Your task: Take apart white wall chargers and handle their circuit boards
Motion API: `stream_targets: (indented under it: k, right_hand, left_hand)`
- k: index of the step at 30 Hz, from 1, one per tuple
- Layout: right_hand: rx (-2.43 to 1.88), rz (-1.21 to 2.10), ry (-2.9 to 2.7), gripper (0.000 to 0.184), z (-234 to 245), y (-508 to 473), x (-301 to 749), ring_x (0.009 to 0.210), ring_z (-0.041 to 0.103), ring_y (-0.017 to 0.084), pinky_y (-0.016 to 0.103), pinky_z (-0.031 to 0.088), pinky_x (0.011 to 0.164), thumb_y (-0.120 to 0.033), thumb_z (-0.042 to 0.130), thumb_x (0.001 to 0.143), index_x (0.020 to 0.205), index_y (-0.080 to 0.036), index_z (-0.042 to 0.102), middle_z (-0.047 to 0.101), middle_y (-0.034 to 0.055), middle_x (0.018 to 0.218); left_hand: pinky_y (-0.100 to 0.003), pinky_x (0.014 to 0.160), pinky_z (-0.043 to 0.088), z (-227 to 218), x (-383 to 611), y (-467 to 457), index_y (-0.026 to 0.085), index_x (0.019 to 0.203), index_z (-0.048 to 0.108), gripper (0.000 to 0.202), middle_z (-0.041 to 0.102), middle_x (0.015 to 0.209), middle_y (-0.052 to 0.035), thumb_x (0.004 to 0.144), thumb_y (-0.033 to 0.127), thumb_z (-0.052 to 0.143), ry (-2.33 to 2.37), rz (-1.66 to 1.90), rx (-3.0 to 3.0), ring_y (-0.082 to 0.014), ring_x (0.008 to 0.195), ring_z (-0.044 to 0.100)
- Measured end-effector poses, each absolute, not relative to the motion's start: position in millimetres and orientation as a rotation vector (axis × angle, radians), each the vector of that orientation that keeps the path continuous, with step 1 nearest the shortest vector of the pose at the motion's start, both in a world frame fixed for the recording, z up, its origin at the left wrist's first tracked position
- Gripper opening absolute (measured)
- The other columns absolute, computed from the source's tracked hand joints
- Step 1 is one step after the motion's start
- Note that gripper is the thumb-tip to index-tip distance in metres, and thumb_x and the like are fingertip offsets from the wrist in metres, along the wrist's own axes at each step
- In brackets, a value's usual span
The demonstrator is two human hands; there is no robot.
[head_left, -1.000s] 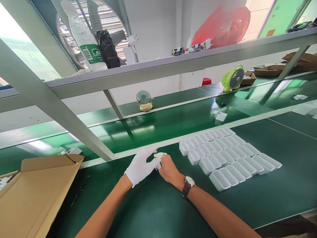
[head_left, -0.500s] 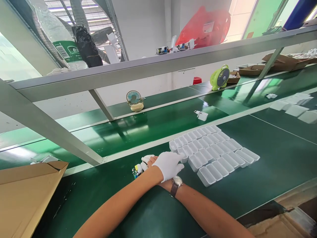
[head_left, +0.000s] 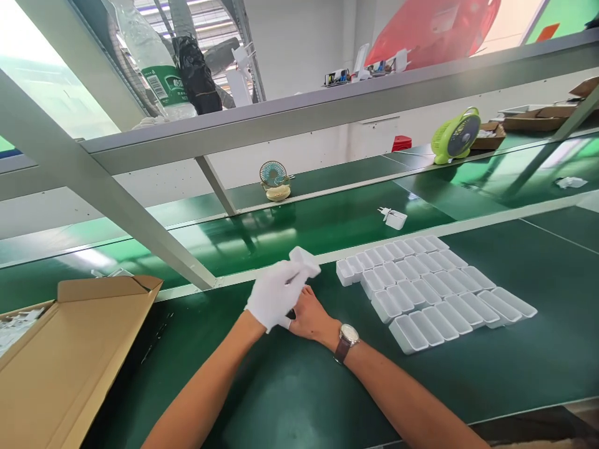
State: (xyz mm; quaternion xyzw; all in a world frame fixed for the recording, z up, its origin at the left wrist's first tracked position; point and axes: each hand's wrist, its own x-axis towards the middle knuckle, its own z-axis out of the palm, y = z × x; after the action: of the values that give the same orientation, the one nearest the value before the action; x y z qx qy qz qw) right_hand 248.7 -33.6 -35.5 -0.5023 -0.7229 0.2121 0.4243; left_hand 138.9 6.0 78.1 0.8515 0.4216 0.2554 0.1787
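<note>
My left hand, in a white glove, is closed on a small white plastic case, an open box with rounded corners held tilted above the green work surface. Just below and to the right is my right hand, a wristwatch on its wrist and its fingers curled. The glove covers most of what lies in that hand; only a dark spot and a bit of white show by the thumb. The circuit board it held a moment ago is hidden now. Rows of matching white cases lie open side up to the right.
An opened cardboard box with white parts stands at the left. Behind the rail, a white plug adapter rests on the green belt. A small fan and a green fan stand beyond. A slanted metal post supports the shelf.
My left hand has taken a case from the left end of the rows and brought it back left. My arms have uncrossed. The circuit board has gone out of sight, and the view has shifted left.
</note>
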Motion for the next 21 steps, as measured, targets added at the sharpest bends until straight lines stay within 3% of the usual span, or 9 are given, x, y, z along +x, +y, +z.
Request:
stream_targets:
  k: [3,5,9,13,16,19,21]
  right_hand:
    - [-1.173,0.476,-1.979,0.071,-41.5,-29.7,245.4,0.137,0.046,0.036,0.054,0.031,0.119,-0.038,0.076,0.082,0.145,-0.017,0.051,0.060,0.0159,0.139]
    - [-1.171,0.437,-2.041,0.073,-45.1,-28.4,244.8,0.139,0.044,0.034,0.054,0.027,0.120,-0.031,0.069,0.086,0.151,-0.013,0.043,0.059,0.0176,0.139]
    - [-1.260,0.374,-2.076,0.066,-47.7,-27.0,244.1,0.122,0.056,0.033,0.052,0.036,0.112,-0.032,0.061,0.091,0.151,-0.010,0.044,0.067,0.0170,0.119]
    - [-1.355,0.326,-2.076,0.070,-44.8,-29.6,242.5,0.113,0.058,0.034,0.053,0.040,0.106,-0.042,0.067,0.088,0.147,-0.012,0.049,0.067,0.0160,0.111]
    - [-1.384,0.311,-2.083,0.071,-43.8,-32.7,241.1,0.121,0.055,0.036,0.055,0.037,0.110,-0.042,0.065,0.089,0.151,-0.014,0.045,0.066,0.0166,0.117]
    - [-1.383,0.320,-2.112,0.073,-45.6,-33.6,240.0,0.129,0.052,0.036,0.057,0.033,0.115,-0.038,0.064,0.089,0.154,-0.015,0.041,0.067,0.0158,0.119]
    - [-1.378,0.328,-2.137,0.070,-47.6,-32.9,239.7,0.132,0.052,0.035,0.058,0.031,0.118,-0.033,0.063,0.089,0.153,-0.016,0.042,0.068,0.0151,0.120]
  left_hand:
    - [-0.032,0.074,0.045,75.9,78.8,25.6,0.025,0.097,0.075,0.031,0.067,0.086,-0.0044,0.100,0.039,0.047,1.498,0.744,2.476,-0.0214,0.083,0.061]
    - [-0.033,0.070,0.042,62.8,45.8,30.6,0.023,0.085,0.074,0.033,0.065,0.079,-0.0046,0.099,0.036,0.047,1.590,0.659,2.522,-0.0219,0.078,0.059]
    - [-0.034,0.067,0.038,35.5,11.2,22.7,0.024,0.064,0.068,0.038,0.061,0.066,-0.0038,0.096,0.032,0.050,1.568,0.570,2.550,-0.0218,0.071,0.055]
    - [-0.037,0.072,0.041,26.2,0.7,14.9,0.024,0.062,0.069,0.038,0.062,0.066,-0.0052,0.094,0.038,0.055,1.546,0.584,2.539,-0.0239,0.075,0.057]
    - [-0.042,0.090,0.046,21.8,-8.0,17.7,0.025,0.085,0.075,0.020,0.071,0.090,-0.0066,0.082,0.044,0.072,1.534,0.709,2.455,-0.0288,0.098,0.062]
    - [-0.051,0.113,0.038,9.6,-19.3,21.5,0.024,0.133,0.060,0.073,0.059,0.137,-0.0114,0.066,0.039,0.085,1.503,0.893,2.255,-0.0354,0.133,0.050]
    - [-0.052,0.120,0.032,-2.1,-25.7,21.9,0.025,0.149,0.042,0.091,0.046,0.152,-0.0120,0.068,0.033,0.082,1.425,0.888,2.113,-0.0341,0.144,0.041]
